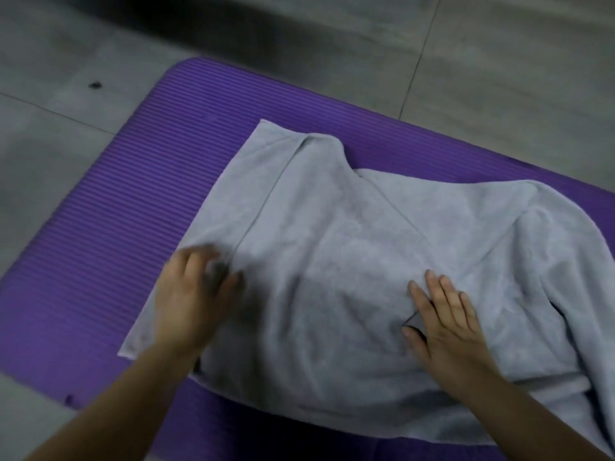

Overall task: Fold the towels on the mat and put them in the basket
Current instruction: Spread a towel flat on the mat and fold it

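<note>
On the purple mat (133,211) the grey towel (332,234) lies partly folded, one flap doubled over. The right hand (446,331) presses flat on it, fingers straight. The left hand (196,297) is at the flap's edge, too blurred to tell whether it is gripping.

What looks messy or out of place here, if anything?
The grey towel lies skewed on the purple mat, not squared with its edges. Its right side is bunched into a thick rumpled ridge, and a flap is folded over unevenly at the far left. A small dark speck sits on the floor beyond it.
</note>
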`<state>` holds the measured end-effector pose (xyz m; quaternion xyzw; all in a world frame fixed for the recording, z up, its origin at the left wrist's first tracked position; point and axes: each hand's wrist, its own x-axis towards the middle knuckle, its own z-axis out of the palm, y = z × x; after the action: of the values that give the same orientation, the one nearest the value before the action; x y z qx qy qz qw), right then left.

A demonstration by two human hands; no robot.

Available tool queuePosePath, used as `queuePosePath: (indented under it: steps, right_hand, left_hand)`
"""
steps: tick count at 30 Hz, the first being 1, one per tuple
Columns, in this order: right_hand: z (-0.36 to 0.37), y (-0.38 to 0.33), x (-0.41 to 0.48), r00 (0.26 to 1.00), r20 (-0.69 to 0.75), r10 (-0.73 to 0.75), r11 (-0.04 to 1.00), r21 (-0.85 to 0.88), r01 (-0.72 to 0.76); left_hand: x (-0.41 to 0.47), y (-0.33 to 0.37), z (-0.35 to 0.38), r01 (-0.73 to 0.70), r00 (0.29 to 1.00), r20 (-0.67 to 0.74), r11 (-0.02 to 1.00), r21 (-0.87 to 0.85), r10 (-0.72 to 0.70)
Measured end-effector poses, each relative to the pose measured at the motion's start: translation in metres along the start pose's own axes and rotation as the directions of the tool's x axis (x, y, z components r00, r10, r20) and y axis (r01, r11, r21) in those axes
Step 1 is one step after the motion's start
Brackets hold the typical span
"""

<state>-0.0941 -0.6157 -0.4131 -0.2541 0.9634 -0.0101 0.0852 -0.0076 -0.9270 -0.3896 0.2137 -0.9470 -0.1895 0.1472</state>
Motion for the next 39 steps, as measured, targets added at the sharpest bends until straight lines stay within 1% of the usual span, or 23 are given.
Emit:
queuePosePath:
  steps: [2, 3, 4, 6, 9, 11, 12, 16, 18, 19, 20, 21, 22, 23, 24, 25, 27, 28, 31, 33, 36, 37, 39]
  right_hand:
    - [-0.004, -0.002, 0.0, 1.0, 0.005, 0.012, 1.0, 0.028, -0.013]
    - [-0.006, -0.005, -0.001, 1.0, 0.007, 0.023, 0.999, 0.035, -0.023]
    - [-0.009, -0.008, -0.002, 0.999, 0.026, 0.031, 0.998, 0.052, -0.032]
    - [-0.008, -0.012, -0.004, 0.998, 0.013, 0.068, 0.996, 0.063, -0.069]
    - [-0.016, -0.02, -0.003, 0.993, -0.024, 0.114, 0.99, 0.091, -0.112]
    - [-0.013, -0.02, -0.005, 0.995, 0.064, 0.076, 0.99, 0.114, -0.083]
    - [-0.014, -0.02, -0.007, 0.995, 0.057, 0.079, 0.988, 0.129, -0.086]
    - [-0.013, -0.019, -0.015, 0.99, -0.037, 0.135, 0.974, 0.187, -0.126]
    - [-0.019, -0.019, -0.018, 0.986, -0.137, 0.098, 0.98, 0.186, -0.071]
    - [-0.02, -0.018, -0.019, 0.974, -0.211, 0.079, 0.984, 0.17, -0.042]
    - [-0.022, -0.018, -0.021, 0.956, -0.291, 0.043, 0.989, 0.148, 0.0]
    - [-0.022, -0.017, -0.024, 0.934, -0.356, -0.027, 0.992, 0.107, 0.069]
    - [-0.022, -0.017, -0.027, 0.912, -0.39, -0.125, 0.985, 0.062, 0.161]
    - [-0.021, -0.02, -0.032, 0.881, -0.402, -0.251, 0.96, 0.017, 0.281]
    - [-0.02, -0.024, -0.037, 0.835, -0.383, -0.394, 0.909, -0.025, 0.417]
    - [-0.016, -0.028, -0.043, 0.778, -0.349, -0.522, 0.842, -0.065, 0.536]
    - [-0.006, -0.038, -0.054, 0.696, -0.247, -0.674, 0.732, -0.104, 0.673]
    - [-0.004, -0.043, -0.058, 0.681, -0.208, -0.702, 0.708, -0.101, 0.699]
    - [-0.002, -0.053, -0.063, 0.68, -0.103, -0.726, 0.686, -0.039, 0.726]
    - [-0.005, -0.059, -0.065, 0.692, -0.052, -0.72, 0.692, 0.018, 0.722]
    - [-0.015, -0.059, -0.067, 0.743, 0.049, -0.668, 0.742, 0.127, 0.659]
    - [-0.02, -0.054, -0.067, 0.761, 0.082, -0.644, 0.763, 0.136, 0.631]
    - [-0.034, -0.034, -0.065, 0.813, 0.08, -0.576, 0.816, 0.124, 0.565]
  left_hand:
    - [-0.042, -0.011, -0.017, 0.207, 0.975, 0.068, 0.976, 0.072, -0.212]
    - [-0.055, -0.015, -0.022, 0.25, 0.96, 0.11, 0.964, 0.087, -0.259]
    - [-0.063, -0.017, -0.025, 0.251, 0.949, 0.164, 0.961, 0.112, -0.267]
    - [-0.065, -0.015, -0.028, 0.17, 0.956, 0.211, 0.971, 0.165, -0.203]
    - [-0.051, -0.009, -0.037, 0.027, 0.979, 0.193, 0.984, 0.174, -0.061]
    - [-0.046, -0.002, -0.043, -0.057, 0.981, 0.191, 0.989, 0.138, 0.029]
    - [-0.049, 0.0, -0.044, -0.103, 0.973, 0.22, 0.985, 0.14, 0.071]
    - [-0.066, -0.011, -0.041, -0.236, 0.917, 0.375, 0.943, 0.235, 0.136]
    - [-0.076, -0.024, -0.042, -0.239, 0.925, 0.348, 0.943, 0.231, 0.15]
    - [-0.08, -0.028, -0.045, -0.181, 0.945, 0.307, 0.962, 0.203, 0.113]
    - [-0.082, -0.028, -0.05, -0.052, 0.972, 0.233, 0.985, 0.162, 0.013]
    - [-0.084, -0.032, -0.052, 0.138, 0.975, 0.16, 0.985, 0.104, -0.154]
    - [-0.083, -0.035, -0.053, 0.344, 0.932, 0.106, 0.937, 0.057, -0.348]
    - [-0.082, -0.037, -0.053, 0.522, 0.847, 0.089, 0.852, 0.038, -0.524]
    - [-0.078, -0.038, -0.053, 0.632, 0.768, 0.108, 0.774, 0.03, -0.631]
    - [-0.076, -0.04, -0.052, 0.681, 0.722, 0.148, 0.732, 0.025, -0.676]
    - [-0.074, -0.039, -0.052, 0.69, 0.701, 0.219, 0.723, 0.034, -0.679]
    - [-0.073, -0.04, -0.052, 0.684, 0.704, 0.228, 0.728, 0.036, -0.673]
    - [-0.07, -0.045, -0.056, 0.663, 0.732, 0.17, 0.747, 0.048, -0.66]
    - [-0.07, -0.052, -0.059, 0.663, 0.73, 0.145, 0.744, 0.087, -0.668]
    - [-0.07, -0.063, -0.062, 0.704, 0.678, 0.143, 0.693, 0.153, -0.72]
    - [-0.07, -0.066, -0.06, 0.678, 0.694, 0.145, 0.707, 0.2, -0.706]
    - [-0.066, -0.053, -0.05, 0.533, 0.798, 0.141, 0.795, 0.291, -0.586]
